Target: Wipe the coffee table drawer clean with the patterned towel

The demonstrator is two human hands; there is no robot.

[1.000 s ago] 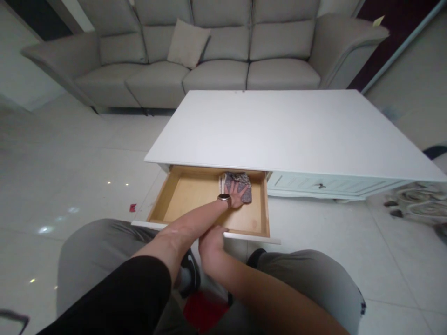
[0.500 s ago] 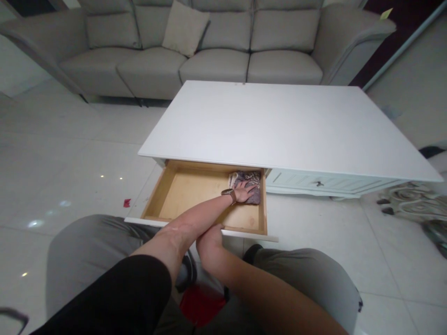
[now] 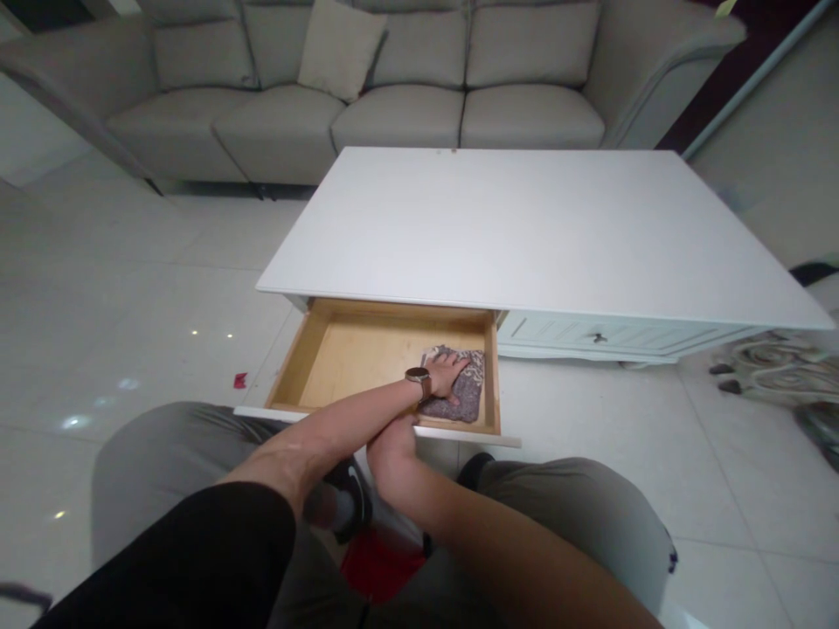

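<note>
A wooden drawer (image 3: pixel 347 349) stands pulled out from the white coffee table (image 3: pixel 524 227). Inside it, at the right end near the front, lies a folded grey-brown patterned cloth (image 3: pixel 468 397). My left hand (image 3: pixel 446 376), with a watch on the wrist, rests flat on this cloth with its fingers spread. My right hand (image 3: pixel 393 441) is at the drawer's front edge, below my left forearm, which crosses over it; its fingers are mostly hidden.
Behind the table stands a grey sofa (image 3: pixel 399 118) with a beige cushion (image 3: pixel 341 52). A second drawer (image 3: pixel 596 336) is closed at the right. A small red scrap (image 3: pixel 239 380) lies on the floor, and a red object (image 3: pixel 380 568) is between my legs.
My left hand and the cloth beneath it have moved toward the drawer's front. My right hand has stayed at the front edge.
</note>
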